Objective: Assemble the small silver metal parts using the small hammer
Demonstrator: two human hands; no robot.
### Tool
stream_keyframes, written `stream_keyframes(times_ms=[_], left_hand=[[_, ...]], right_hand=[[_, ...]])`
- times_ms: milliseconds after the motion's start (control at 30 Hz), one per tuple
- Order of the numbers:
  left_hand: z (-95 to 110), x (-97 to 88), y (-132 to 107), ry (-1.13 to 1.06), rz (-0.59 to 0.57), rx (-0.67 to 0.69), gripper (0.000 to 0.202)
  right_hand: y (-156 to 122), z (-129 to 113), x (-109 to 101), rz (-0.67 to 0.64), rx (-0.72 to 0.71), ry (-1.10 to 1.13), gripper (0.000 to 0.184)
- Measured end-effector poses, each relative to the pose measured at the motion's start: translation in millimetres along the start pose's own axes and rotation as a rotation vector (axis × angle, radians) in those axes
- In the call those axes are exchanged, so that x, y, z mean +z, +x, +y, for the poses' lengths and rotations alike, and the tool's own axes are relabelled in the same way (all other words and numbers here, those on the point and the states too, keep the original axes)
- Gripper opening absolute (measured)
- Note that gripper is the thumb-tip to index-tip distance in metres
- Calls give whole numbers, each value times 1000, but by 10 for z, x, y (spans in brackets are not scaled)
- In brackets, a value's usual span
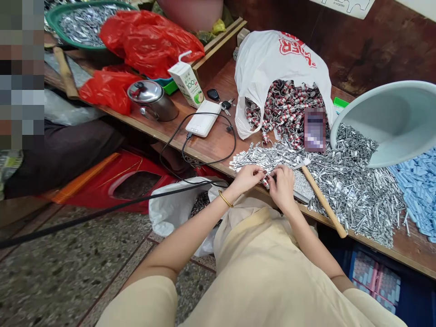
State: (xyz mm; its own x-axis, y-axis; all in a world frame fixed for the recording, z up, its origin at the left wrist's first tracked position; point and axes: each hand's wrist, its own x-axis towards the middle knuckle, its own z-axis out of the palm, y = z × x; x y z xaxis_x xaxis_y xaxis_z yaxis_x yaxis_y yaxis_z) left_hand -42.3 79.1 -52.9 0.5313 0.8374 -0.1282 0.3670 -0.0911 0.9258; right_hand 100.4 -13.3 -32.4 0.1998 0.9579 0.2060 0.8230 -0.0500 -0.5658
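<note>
My left hand (247,177) and my right hand (282,185) meet at the near edge of the wooden workbench (218,136), fingers pinched together on a small red-and-silver metal piece (265,182). A gold bangle (225,199) circles my left wrist. Just beyond the fingers lies a heap of small silver metal parts (344,181). A wooden-handled hammer (322,202) rests on the heap beside my right hand. Behind stands a white plastic bag (272,59) spilling red-and-silver assembled pieces (286,109).
A pale basin (391,122) tilts at the right above blue plastic parts (418,186). A white power bank (203,119) with black cable, keys (220,100), a drink carton (186,84), a steel pot (151,99), red bags (146,38) and a green tray (57,18) of metal parts lie left.
</note>
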Motion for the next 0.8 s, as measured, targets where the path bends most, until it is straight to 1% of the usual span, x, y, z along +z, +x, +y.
stream_keyframes(times_ms=[200,300,367,433,467,500,567,633,667,733,800], left_hand=[[34,-36,-2,-34,-58,-7,23],[113,-61,-10,50,-57,-34,23],[185,-81,-22,151,-44,-59,23],[254,-102,-36,240,-31,-72,22],[282,-110,-40,270,-29,-75,21],[303,-117,-42,289,-29,-79,21],[324,-124,-37,301,-39,-87,19],[323,-123,-26,297,-49,-77,18],[320,-120,-21,294,-52,-63,18],[315,-112,-16,289,-54,-39,18],[323,-105,-21,293,-48,-41,18]], right_hand=[[25,-24,47,4,7,21,5],[53,-23,-12,3,-45,27,5],[24,57,-172,12,-88,45,7],[-71,237,-426,70,-76,-3,16],[-142,361,-571,124,-48,-99,22],[-222,496,-715,152,-4,-229,26],[-384,759,-961,32,69,-407,32],[-504,941,-1125,-112,92,-455,30],[-538,984,-1179,-150,86,-458,29],[-558,972,-1258,-163,48,-452,33],[-543,856,-1329,-163,-2,-427,40]])
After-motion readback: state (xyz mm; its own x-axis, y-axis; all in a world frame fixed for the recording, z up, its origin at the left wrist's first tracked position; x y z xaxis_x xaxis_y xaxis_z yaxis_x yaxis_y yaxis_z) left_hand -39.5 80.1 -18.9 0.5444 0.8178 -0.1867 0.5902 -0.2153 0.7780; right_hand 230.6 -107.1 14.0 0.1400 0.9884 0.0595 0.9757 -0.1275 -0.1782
